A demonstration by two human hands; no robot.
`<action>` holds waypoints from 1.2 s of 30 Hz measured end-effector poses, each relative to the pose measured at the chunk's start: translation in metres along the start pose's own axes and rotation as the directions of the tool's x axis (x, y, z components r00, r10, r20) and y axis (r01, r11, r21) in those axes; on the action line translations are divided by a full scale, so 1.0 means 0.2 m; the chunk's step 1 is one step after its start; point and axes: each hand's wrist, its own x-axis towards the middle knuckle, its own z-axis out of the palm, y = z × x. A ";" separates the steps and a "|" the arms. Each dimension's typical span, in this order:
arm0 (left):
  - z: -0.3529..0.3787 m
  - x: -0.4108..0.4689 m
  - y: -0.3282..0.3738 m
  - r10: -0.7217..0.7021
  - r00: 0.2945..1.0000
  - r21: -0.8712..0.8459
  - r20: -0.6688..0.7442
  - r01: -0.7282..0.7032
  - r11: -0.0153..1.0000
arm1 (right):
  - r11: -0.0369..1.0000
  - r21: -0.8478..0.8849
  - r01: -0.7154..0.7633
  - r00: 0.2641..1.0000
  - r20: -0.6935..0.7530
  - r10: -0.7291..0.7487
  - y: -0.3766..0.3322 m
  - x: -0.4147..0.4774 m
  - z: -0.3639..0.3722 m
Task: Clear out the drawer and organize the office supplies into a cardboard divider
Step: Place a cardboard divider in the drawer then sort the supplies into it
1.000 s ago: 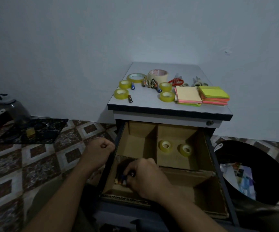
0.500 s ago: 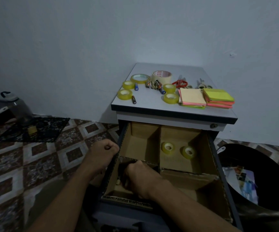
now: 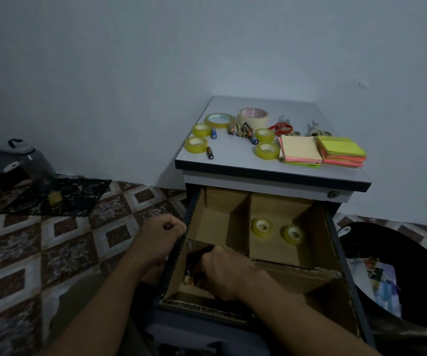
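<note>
Standing against the wall, a small cabinet (image 3: 233, 164) has its drawer (image 3: 334, 240) pulled open, and a cardboard divider (image 3: 235, 217) fills it, splitting it into compartments. A black bin (image 3: 412, 253) sits on the floor just to the right. The right hand (image 3: 229, 274) reaches down into the near-left compartment, fingers curled over a few batteries (image 3: 188, 279) lying there; whether they grasp any cannot be told. The left hand (image 3: 159, 233) is clenched into a fist at the drawer's left wall, nothing visible in it. Sticky notes (image 3: 301, 149) rest on the cabinet top. Two tape rolls (image 3: 260, 226) lie in the back-right compartment.
</note>
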 end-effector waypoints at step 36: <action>-0.06 0.18 0.42 0.432 0.882 0.206 -0.191 -0.394 0.896 | 0.933 0.359 0.019 0.844 -0.506 0.178 0.40 -0.13 -0.60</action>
